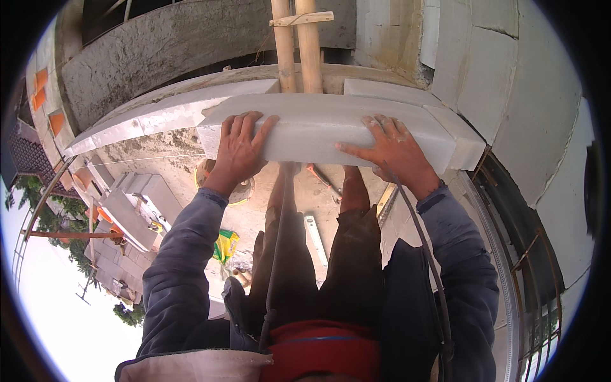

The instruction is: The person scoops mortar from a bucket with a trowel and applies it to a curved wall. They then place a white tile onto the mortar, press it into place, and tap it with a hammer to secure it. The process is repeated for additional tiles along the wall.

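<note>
A long, light grey concrete block lies crosswise in front of me at the top of a low wall. My left hand grips it near its left end, fingers bent over the upper edge. Toward the other end, my right hand holds the block with fingers spread on its upper face and thumb along the near face. The block's underside is hidden. Behind it run a row of pale blocks on the left and another block on the right.
Two upright bamboo poles stand beyond the wall. A tall block wall rises at right. Below are a red-handled tool, a pale level-like bar, a green-yellow bag and, at left, stacked blocks.
</note>
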Tool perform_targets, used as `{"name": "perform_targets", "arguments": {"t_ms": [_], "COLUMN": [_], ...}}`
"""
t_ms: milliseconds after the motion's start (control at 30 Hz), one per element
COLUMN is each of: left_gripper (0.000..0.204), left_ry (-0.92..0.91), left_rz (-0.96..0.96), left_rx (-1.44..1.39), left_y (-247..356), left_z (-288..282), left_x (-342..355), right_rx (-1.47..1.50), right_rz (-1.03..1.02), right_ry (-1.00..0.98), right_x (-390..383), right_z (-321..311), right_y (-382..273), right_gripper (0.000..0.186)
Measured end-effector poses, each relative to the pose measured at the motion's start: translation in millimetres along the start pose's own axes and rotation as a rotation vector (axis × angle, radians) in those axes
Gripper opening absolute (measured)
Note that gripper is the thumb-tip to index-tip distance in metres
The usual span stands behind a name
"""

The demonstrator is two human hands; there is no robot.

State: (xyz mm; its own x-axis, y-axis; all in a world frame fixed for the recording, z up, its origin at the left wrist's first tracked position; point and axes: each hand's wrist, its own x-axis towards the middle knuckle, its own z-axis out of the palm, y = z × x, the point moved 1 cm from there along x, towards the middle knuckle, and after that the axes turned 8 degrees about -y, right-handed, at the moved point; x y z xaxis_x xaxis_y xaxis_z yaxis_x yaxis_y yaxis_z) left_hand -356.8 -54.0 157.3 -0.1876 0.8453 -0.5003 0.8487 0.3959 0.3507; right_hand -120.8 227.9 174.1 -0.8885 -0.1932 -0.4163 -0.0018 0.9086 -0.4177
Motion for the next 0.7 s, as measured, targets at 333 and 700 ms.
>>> {"name": "perform_targets", "arguments": {"t_ms": [333,700], "left_gripper": [0.101,0.102], "left_ry": [0.003,-0.021], "left_rz": [-0.019,-0.031], "left_rx": [0.002,-0.002], "left_y": [-3,-1], "left_z": [8,8], "left_x": [6,8], "right_rx": [0.079,0.067], "right_rz": [0.002,-0.011], "right_ry": [-0.043,-0.021], "right_x": [8,7], "right_z": [8,13], "right_y": [6,11], "right_gripper": [0.089,0.089]}}
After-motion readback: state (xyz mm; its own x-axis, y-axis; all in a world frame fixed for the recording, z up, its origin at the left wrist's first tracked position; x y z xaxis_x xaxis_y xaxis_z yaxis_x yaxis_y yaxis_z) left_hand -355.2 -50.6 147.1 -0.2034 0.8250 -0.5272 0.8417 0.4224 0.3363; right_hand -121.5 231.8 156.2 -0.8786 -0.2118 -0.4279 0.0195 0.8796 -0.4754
